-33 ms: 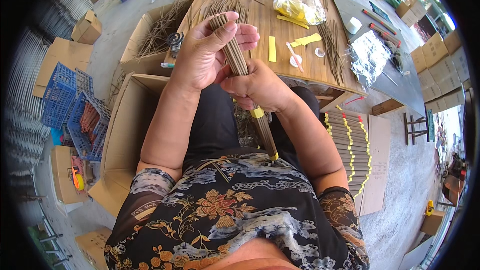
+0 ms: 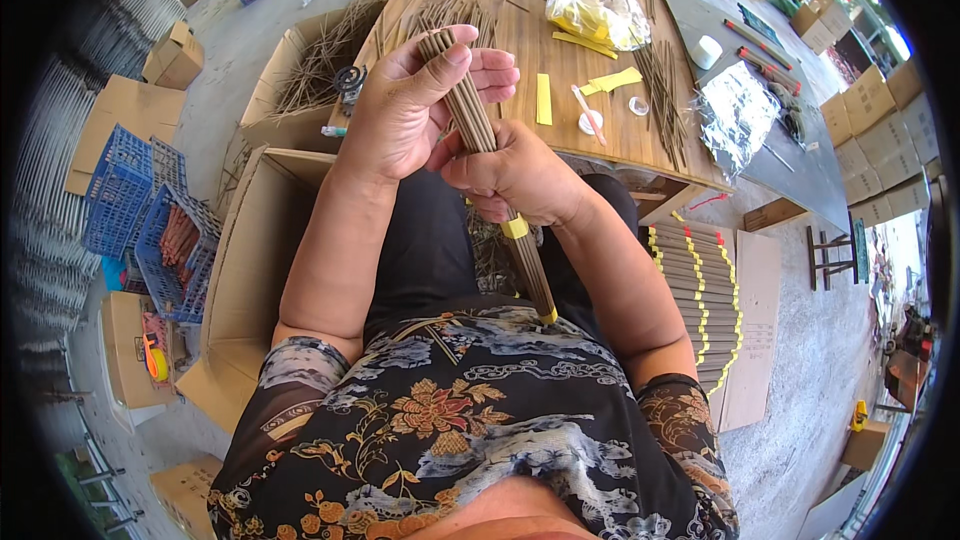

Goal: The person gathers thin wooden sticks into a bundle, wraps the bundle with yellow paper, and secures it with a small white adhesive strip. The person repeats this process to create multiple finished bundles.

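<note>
A long bundle of thin brown sticks (image 2: pixel 472 110), which look like incense sticks, slants from above the table's near edge down toward my lap. My right hand (image 2: pixel 525 172) is wrapped round its middle. Higher up, my left hand (image 2: pixel 410 105) cradles the upper end, its thumb laid along the sticks and its other fingers stretched out behind them. Below my right hand a yellow band (image 2: pixel 514 228) circles the bundle, and another yellow band (image 2: pixel 548 316) sits at its lower end, close to my shirt.
Loose sticks, yellow strips (image 2: pixel 544 98) and a plastic bag (image 2: pixel 600 10) lie on the wooden table (image 2: pixel 520 60). Open cardboard boxes (image 2: pixel 265 230) and blue crates (image 2: pixel 120 190) stand at left. Banded bundles (image 2: pixel 695 290) lie on cardboard at right. Crumpled foil (image 2: pixel 740 110) rests on a dark table.
</note>
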The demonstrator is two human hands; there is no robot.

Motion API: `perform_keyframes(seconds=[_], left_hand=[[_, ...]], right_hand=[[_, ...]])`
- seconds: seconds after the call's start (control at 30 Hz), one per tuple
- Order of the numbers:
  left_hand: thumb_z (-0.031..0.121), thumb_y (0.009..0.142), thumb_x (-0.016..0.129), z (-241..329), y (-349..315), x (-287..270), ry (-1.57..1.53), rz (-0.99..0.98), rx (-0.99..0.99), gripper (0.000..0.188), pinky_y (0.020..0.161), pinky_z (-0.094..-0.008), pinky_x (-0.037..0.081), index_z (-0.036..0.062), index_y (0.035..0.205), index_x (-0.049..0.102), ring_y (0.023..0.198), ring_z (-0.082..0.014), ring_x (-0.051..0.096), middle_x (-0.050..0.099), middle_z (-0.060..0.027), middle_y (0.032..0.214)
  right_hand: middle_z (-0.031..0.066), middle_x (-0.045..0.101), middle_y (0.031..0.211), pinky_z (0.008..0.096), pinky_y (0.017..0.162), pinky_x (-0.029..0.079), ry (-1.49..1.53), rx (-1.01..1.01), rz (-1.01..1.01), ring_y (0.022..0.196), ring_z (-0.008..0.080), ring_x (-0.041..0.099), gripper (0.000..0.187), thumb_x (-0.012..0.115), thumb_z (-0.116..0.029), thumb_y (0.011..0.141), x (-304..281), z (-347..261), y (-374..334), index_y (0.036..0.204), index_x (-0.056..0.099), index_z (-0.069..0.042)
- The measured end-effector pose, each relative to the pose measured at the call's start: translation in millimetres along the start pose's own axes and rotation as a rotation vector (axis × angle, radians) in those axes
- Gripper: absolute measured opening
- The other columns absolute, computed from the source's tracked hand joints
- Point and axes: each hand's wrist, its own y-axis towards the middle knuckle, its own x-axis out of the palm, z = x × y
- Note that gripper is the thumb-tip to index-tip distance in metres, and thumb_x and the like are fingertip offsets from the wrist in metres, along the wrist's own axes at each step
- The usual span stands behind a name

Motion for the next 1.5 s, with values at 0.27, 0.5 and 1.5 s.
perform_keyframes(seconds=[0.27,0.5,1.5], left_hand=[[0.024,0.084,0.056,2.9,-1.5,-1.5,-0.031,-0.079,0.011,0.054,0.088,-0.0433,0.046,-0.0084,0.120,0.033,0.098,-0.0332,0.056,0.054,-0.0254,0.105],[0.021,0.085,0.054,5.8,-3.1,0.1,-0.033,-0.140,0.017,0.054,0.090,-0.0449,0.044,-0.0091,0.123,0.030,0.102,-0.0357,0.054,0.051,-0.0273,0.109],[0.015,0.082,0.060,-2.2,4.7,12.3,-0.007,0.074,0.056,0.041,0.063,-0.0320,0.049,-0.0020,0.114,0.042,0.067,-0.0161,0.054,0.054,-0.0083,0.077]], right_hand=[[-0.0007,0.040,0.051,0.0200,0.034,0.027,0.110,0.057,-0.105,0.036,0.0068,0.036,0.010,0.053,0.000,0.075,0.8,-4.6,-4.2,0.084,0.054,0.000],[0.0000,0.041,0.049,0.0204,0.034,0.029,0.158,0.074,-0.196,0.036,0.0079,0.036,0.009,0.054,0.000,0.073,-3.9,-4.2,-3.4,0.082,0.054,0.002],[0.0010,0.043,0.052,0.0214,0.035,0.030,-0.152,-0.069,0.105,0.036,0.0085,0.038,0.008,0.054,-0.002,0.073,1.7,-0.3,-1.3,0.081,0.053,0.000]])
